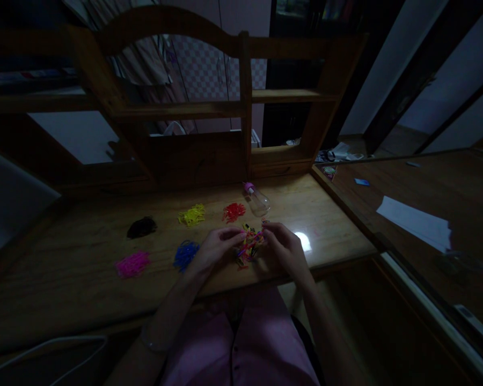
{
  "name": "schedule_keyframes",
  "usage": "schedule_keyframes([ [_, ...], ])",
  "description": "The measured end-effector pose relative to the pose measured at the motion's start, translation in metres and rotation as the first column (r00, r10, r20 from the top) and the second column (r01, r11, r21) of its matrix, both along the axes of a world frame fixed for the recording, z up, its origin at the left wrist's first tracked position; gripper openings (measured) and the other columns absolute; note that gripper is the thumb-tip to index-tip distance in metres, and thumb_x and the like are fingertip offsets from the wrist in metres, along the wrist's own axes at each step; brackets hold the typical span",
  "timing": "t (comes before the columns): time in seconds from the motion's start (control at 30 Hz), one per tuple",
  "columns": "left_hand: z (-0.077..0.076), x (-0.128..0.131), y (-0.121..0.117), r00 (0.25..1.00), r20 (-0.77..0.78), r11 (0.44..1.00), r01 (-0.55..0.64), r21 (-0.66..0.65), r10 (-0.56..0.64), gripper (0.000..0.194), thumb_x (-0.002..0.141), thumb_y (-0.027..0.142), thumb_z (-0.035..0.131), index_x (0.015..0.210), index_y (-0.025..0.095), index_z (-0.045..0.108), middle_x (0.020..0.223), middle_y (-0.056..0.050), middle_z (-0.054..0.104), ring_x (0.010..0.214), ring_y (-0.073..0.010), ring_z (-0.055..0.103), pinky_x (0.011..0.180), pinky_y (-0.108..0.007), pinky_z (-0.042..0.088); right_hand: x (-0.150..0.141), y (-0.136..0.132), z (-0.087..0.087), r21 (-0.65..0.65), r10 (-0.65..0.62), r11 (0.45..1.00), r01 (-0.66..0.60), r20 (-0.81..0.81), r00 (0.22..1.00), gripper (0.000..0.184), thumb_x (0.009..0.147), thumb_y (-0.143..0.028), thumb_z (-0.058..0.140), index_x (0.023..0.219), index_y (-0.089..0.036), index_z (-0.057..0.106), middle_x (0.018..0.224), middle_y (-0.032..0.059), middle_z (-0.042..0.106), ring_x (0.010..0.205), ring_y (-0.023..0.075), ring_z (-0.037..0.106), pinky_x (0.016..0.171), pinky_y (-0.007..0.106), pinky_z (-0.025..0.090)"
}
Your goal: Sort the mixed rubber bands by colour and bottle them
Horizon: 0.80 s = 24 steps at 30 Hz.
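"Fingers?"

"Left hand (216,247) and right hand (286,247) work at the mixed pile (244,259) between them; too dim to tell whether fingers clamp."

"Progress?"

"Partway, I'd judge: red pile (233,212), blue pile (184,255), yellow pile (192,215), black pile (140,228), pink pile (132,264) lie separate; mixed remains."

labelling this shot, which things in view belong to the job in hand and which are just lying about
Job, it seems: mixed-colour pile between left hand and right hand; black pile, pink pile, blue pile, yellow pile, red pile

Lying about, likely: clear bottle, white papers, small blue item
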<state>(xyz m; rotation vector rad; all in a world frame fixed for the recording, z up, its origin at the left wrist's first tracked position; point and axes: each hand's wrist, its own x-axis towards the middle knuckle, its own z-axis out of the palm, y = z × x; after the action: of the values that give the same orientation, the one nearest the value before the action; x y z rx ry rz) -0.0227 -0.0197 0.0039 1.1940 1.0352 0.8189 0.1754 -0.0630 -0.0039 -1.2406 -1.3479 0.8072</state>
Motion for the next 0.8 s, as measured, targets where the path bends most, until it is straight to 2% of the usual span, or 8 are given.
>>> schedule_keyframes([
  [0.07, 0.000, 0.001, -0.002, 0.999, 0.019, 0.999, 0.042, -0.011, -0.042, 0.035, 0.075, 0.040, 0.073, 0.098, 0.014, 0.072, 0.101, -0.011, 0.073, 0.083, -0.0184, 0.068, 0.075, -0.028, 0.053, -0.010, 0.003, 0.007, 0.026, 0.108, 0.994, -0.109, 0.041, 0.993, 0.026, 0.089, -0.033, 0.060, 0.112, -0.024, 0.068, 0.107, 0.0050, 0.070, 0.091, 0.0187, 0.066, 0.079, 0.029, 0.052],
  [0.17, 0.001, 0.001, -0.004, 0.999, 0.021, 0.999, 0.046, 0.001, -0.046, 0.034, 0.074, 0.039, 0.074, 0.097, 0.014, 0.073, 0.100, -0.010, 0.074, 0.085, -0.0189, 0.067, 0.076, -0.028, 0.052, -0.020, 0.009, 0.010, 0.035, 0.177, 0.983, -0.179, 0.037, 0.983, 0.020, 0.087, -0.030, 0.063, 0.103, -0.023, 0.072, 0.101, 0.0050, 0.071, 0.087, 0.0185, 0.067, 0.077, 0.029, 0.053],
  [0.3, 0.000, -0.003, -0.005, 0.999, 0.002, 0.999, -0.045, 0.017, 0.045, 0.035, 0.071, 0.038, 0.078, 0.095, 0.013, 0.074, 0.098, -0.011, 0.074, 0.087, -0.0203, 0.068, 0.081, -0.030, 0.052, -0.020, 0.012, 0.005, 0.001, 0.105, 0.994, -0.106, -0.076, 0.992, 0.015, 0.084, -0.031, 0.066, 0.091, -0.020, 0.072, 0.088, 0.0042, 0.073, 0.085, 0.0188, 0.068, 0.077, 0.029, 0.054],
  [0.47, -0.007, -0.006, -0.006, 0.994, 0.047, 0.995, -0.103, 0.001, 0.103, 0.038, 0.069, 0.041, 0.078, 0.095, 0.013, 0.073, 0.096, -0.009, 0.075, 0.082, -0.0190, 0.069, 0.082, -0.031, 0.054, -0.014, 0.006, 0.004, -0.082, -0.037, 0.996, 0.024, -0.162, 0.986, 0.019, 0.078, -0.035, 0.071, 0.089, -0.019, 0.072, 0.090, 0.0053, 0.074, 0.085, 0.0204, 0.070, 0.077, 0.030, 0.056],
  [0.53, -0.008, -0.004, -0.007, 0.989, 0.094, 0.993, -0.114, -0.006, 0.114, 0.039, 0.071, 0.041, 0.077, 0.096, 0.013, 0.072, 0.097, -0.009, 0.074, 0.081, -0.0181, 0.070, 0.083, -0.032, 0.055, -0.017, 0.001, 0.005, -0.091, -0.029, 0.996, 0.014, -0.167, 0.986, 0.021, 0.077, -0.036, 0.072, 0.090, -0.019, 0.073, 0.090, 0.0056, 0.075, 0.085, 0.0207, 0.071, 0.077, 0.031, 0.057],
  [0.67, -0.006, 0.004, -0.012, 0.978, 0.131, 0.986, -0.167, 0.016, 0.163, 0.038, 0.070, 0.040, 0.078, 0.097, 0.014, 0.071, 0.098, -0.009, 0.074, 0.087, -0.0193, 0.070, 0.086, -0.032, 0.055, -0.031, -0.007, 0.005, -0.034, 0.022, 0.999, -0.027, -0.123, 0.992, 0.024, 0.077, -0.037, 0.074, 0.095, -0.020, 0.072, 0.090, 0.0052, 0.073, 0.081, 0.0198, 0.071, 0.076, 0.031, 0.058],
  [0.8, -0.003, 0.013, -0.018, 0.967, 0.146, 0.976, -0.214, 0.029, 0.208, 0.039, 0.070, 0.040, 0.078, 0.096, 0.013, 0.070, 0.099, -0.010, 0.075, 0.090, -0.0209, 0.070, 0.084, -0.032, 0.056, -0.040, -0.012, 0.006, 0.083, -0.028, 0.996, 0.029, -0.009, 1.000, 0.025, 0.078, -0.037, 0.073, 0.098, -0.023, 0.072, 0.090, 0.0045, 0.071, 0.078, 0.0183, 0.069, 0.073, 0.030, 0.058],
])
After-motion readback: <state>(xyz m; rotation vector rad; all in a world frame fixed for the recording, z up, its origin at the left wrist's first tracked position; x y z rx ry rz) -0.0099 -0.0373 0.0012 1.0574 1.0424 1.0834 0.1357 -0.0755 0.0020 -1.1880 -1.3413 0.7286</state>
